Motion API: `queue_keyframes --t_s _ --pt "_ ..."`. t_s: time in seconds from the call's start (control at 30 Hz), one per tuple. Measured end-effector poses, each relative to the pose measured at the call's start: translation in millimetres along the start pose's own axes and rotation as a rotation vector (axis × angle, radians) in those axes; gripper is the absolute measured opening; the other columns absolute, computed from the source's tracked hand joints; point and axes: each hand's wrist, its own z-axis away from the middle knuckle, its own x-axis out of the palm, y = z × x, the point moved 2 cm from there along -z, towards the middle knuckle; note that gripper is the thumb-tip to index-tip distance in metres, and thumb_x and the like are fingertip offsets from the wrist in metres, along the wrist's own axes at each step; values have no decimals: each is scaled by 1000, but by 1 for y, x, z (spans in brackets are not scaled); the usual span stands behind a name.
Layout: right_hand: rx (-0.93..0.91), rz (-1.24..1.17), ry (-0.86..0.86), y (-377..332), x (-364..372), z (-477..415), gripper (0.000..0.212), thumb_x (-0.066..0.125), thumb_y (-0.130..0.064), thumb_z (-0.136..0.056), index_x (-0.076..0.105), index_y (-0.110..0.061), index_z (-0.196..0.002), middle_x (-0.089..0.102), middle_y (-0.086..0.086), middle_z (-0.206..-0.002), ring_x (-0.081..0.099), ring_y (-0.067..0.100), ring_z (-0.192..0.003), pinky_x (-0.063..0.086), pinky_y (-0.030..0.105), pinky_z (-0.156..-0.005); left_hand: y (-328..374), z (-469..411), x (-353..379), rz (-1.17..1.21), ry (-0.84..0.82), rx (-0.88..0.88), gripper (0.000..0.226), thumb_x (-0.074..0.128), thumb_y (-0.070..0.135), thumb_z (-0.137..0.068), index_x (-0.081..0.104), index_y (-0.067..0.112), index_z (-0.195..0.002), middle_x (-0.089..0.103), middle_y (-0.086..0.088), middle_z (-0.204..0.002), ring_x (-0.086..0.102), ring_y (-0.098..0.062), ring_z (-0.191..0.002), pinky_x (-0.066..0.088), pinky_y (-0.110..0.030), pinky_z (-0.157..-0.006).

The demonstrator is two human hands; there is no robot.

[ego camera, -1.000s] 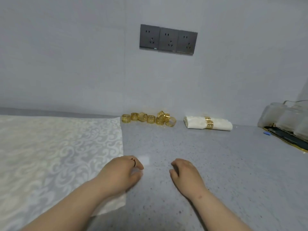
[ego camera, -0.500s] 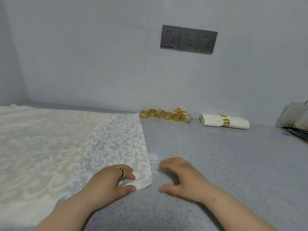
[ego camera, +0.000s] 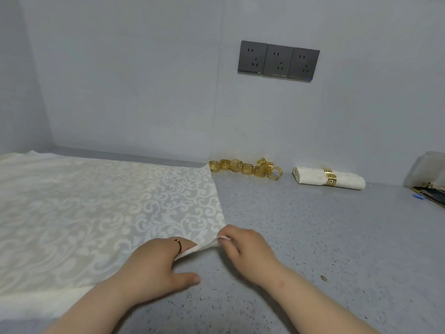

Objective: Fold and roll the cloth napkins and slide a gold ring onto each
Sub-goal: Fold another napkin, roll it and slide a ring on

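A large cream napkin with a white scroll pattern lies flat on the grey speckled counter, covering its left half. My right hand pinches the napkin's near right corner and lifts it slightly off the counter. My left hand holds the cloth's near edge just beside that corner, thumb stretched out on the counter. Several gold rings lie in a cluster by the back wall. To their right lies a rolled napkin wearing a gold ring.
Three dark wall sockets sit above the rings. At the far right edge stand clear glass items on a dark gold-rimmed tray. The wall corner closes the space at the left.
The view has swung left, showing more of the flat napkin. My right hand has come in to the corner and pinched it up; my left hand now holds the edge beside it.
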Motion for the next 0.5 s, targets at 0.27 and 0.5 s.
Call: queue_keyframes --t_s 0.27,0.5 --pt "262 -212 178 11 -55 18 18 44 -16 -95 56 -20 -82 58 -4 -73 48 5 -63 36 13 -57 -21 11 -46 -386 89 -195 26 40 37 -95 51 40 -118 57 17 -95 55 -6 -98 26 -6 -54" --pt "365 -405 571 26 -87 44 34 47 -7 -92 47 -15 -59 45 -8 -55 40 4 -51 29 12 -46 -25 17 -66 -412 134 -269 14 42 38 -93 54 40 -100 51 16 -79 47 -7 -81 27 -7 -50"
